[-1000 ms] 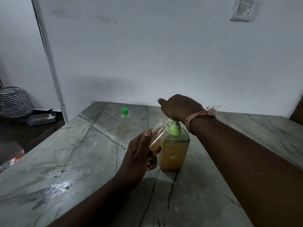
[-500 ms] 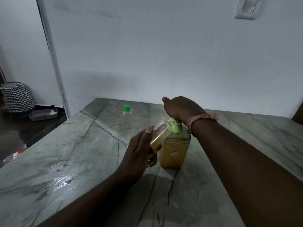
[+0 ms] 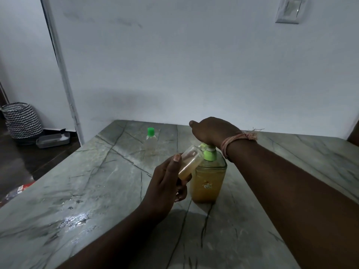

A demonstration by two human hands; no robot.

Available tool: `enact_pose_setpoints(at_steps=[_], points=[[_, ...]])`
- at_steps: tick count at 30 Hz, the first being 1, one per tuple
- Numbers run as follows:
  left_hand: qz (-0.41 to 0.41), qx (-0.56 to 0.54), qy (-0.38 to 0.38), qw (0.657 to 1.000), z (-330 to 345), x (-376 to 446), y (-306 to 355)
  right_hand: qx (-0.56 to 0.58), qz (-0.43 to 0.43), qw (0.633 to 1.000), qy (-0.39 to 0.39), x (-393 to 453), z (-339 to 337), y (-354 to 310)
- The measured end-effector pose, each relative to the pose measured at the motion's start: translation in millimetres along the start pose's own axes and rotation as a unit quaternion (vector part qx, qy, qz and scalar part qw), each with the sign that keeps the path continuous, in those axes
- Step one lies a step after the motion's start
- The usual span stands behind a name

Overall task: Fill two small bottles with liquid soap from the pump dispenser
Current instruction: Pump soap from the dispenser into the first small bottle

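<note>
Fingers and thumb of left hand pinch small clear plastic bottle, tilted, part-filled with amber soap, mouth up against green pump nozzle. Right hand presses down on pump head, fingers curled over it, grip detail hidden. Square clear pump dispenser of amber soap stands just right of left fingers on grey marble table. Second small clear bottle with green cap stands upright well beyond left thumb.

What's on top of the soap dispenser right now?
The right hand rests on the pump head of the soap dispenser; only the green collar shows below it. The left hand holds a tilted small bottle at the nozzle, which is hidden.
</note>
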State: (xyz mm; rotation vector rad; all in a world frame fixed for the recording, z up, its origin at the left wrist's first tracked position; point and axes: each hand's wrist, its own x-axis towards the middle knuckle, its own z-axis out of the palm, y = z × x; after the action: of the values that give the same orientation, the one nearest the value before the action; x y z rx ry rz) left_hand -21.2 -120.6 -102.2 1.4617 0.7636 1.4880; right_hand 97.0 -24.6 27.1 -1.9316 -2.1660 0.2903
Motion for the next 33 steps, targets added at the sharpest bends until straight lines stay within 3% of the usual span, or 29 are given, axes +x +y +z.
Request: enact_pose_setpoints(at_steps=[12, 17, 19, 27, 33], points=[[0.005, 0.031, 0.003, 0.999, 0, 1, -1, 0.011, -0.004, 1.000, 0.008, 3, 2, 3], [0.010, 0.037, 0.001, 0.999, 1, 2, -1, 0.030, 0.013, 0.998, 0.051, 9, 2, 7], [0.006, 0.045, 0.005, 0.999, 0, 3, -3, 0.059, 0.020, 0.997, 0.043, 9, 7, 9], [0.011, 0.027, -0.002, 1.000, 1, 1, 0, 0.001, -0.002, 0.999, 0.048, 5, -3, 3], [0.009, 0.031, 0.010, 0.999, -1, 3, -4, 0.040, 0.004, 0.998, 0.038, 8, 9, 9]])
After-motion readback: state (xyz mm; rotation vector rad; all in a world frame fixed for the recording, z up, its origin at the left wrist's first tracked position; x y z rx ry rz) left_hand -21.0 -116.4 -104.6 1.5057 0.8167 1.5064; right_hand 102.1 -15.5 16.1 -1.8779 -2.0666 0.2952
